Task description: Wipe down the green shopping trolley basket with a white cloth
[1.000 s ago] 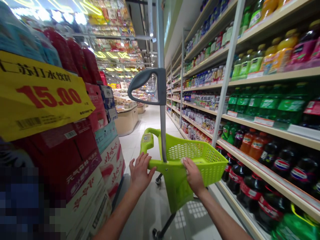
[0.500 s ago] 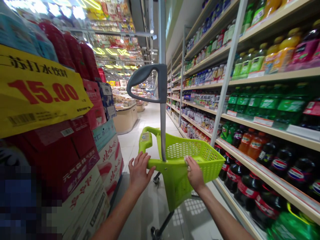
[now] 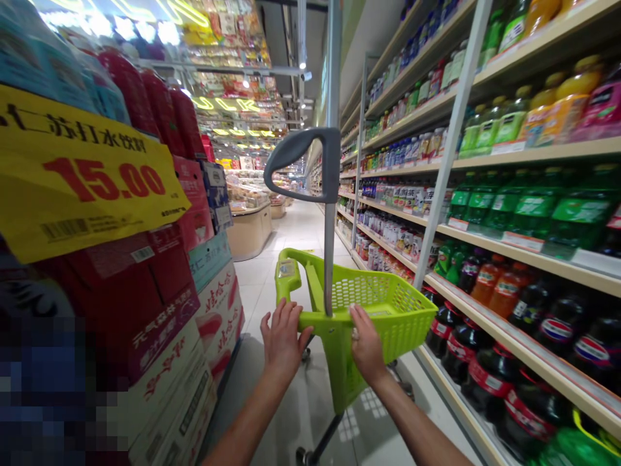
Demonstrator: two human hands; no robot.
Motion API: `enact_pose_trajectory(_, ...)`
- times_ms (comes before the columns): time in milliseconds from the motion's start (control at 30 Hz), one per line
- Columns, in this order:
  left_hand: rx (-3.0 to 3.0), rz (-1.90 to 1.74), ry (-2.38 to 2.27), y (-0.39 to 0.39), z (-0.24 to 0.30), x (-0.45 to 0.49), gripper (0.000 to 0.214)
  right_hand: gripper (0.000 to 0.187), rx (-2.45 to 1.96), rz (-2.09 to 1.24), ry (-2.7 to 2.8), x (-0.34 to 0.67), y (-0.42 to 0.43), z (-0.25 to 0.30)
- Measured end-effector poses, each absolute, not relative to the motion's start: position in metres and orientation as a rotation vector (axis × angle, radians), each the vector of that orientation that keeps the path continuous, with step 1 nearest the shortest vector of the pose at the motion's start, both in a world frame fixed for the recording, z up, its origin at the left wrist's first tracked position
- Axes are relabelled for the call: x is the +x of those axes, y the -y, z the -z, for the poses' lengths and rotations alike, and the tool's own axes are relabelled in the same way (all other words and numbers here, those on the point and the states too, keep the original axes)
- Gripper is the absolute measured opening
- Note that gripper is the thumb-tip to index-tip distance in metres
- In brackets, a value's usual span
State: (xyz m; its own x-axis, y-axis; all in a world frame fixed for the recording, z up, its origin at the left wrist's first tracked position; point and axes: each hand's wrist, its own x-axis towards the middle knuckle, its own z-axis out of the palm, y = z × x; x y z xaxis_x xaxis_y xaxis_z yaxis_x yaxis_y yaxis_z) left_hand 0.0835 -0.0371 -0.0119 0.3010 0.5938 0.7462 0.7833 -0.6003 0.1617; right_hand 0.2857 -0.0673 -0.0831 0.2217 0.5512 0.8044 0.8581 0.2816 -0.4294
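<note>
A lime-green shopping cart point(image 3: 339, 362) stands in front of me, its perforated basket point(image 3: 410, 323) turned to the right. From its near rim rises a metal pole point(image 3: 328, 259) with a grey loop handle point(image 3: 334, 165) at mid-height. My left hand point(image 3: 284, 336) lies over the rim left of the pole, fingers curled over the edge and thumb on the near side. Just right of the pole, my right hand point(image 3: 366, 346) grips the same rim, with a ring on one finger. The part of the basket floor I can see bears a pale label.
Shelves of bottled drinks point(image 3: 533, 200) line the right side, with dark cola bottles point(image 3: 490, 369) low down. Stacked drink cartons point(image 3: 160, 304) stand close on the left under a yellow price sign point(image 3: 97, 175). A tiled aisle point(image 3: 301, 223) runs ahead past a curved display counter point(image 3: 252, 230).
My right hand has slid left along the rim, closer to the pole. My left hand keeps its place on the cart. The pole and nearby stacks appear shifted rightward in view.
</note>
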Motion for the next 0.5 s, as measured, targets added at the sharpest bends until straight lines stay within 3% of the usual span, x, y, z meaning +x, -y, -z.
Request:
enact_pose_trajectory(233,-2.330,1.210,1.304,0.063,0.016,0.108,0.031,0.059,-1.359,0.294,1.484,0.274,0.074,0.065)
enact_pose_trajectory(500,-2.641,1.147,1.040,0.050,0.002,0.088,0.041,0.052,-1.151,0.332,1.498,0.241,0.117,0.034)
